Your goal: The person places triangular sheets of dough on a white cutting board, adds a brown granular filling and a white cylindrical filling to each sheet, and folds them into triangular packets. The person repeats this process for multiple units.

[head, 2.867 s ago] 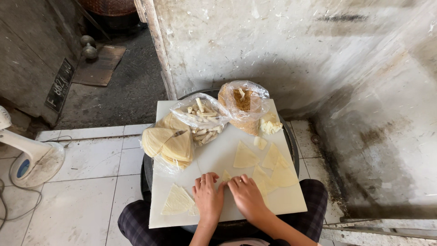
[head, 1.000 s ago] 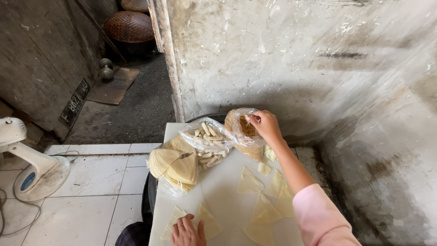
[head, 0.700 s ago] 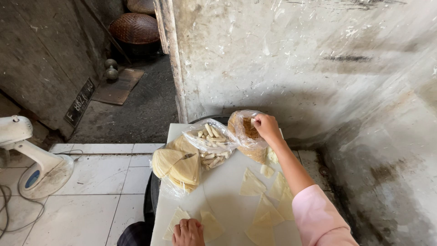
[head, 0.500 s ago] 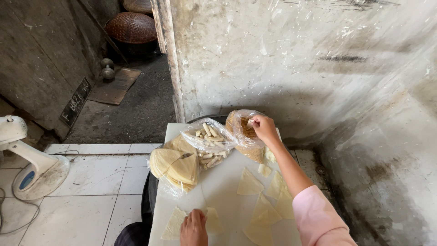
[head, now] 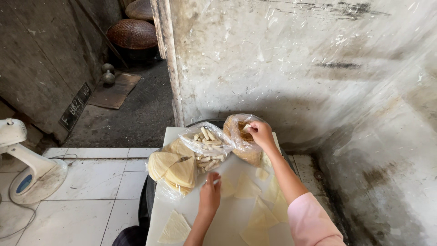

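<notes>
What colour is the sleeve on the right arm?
Pale pink sleeve, seen in the head view.

Right hand (head: 260, 133) stretched far forward, fingers pinched, pink sleeve (head: 314, 223) at forearm, left hand (head: 210, 192) nearer, fingers curled

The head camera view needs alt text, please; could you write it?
A person's right hand reaches into a clear bag of brown filling while the left hand rests on a white board strewn with triangular pastry sheets.
</notes>
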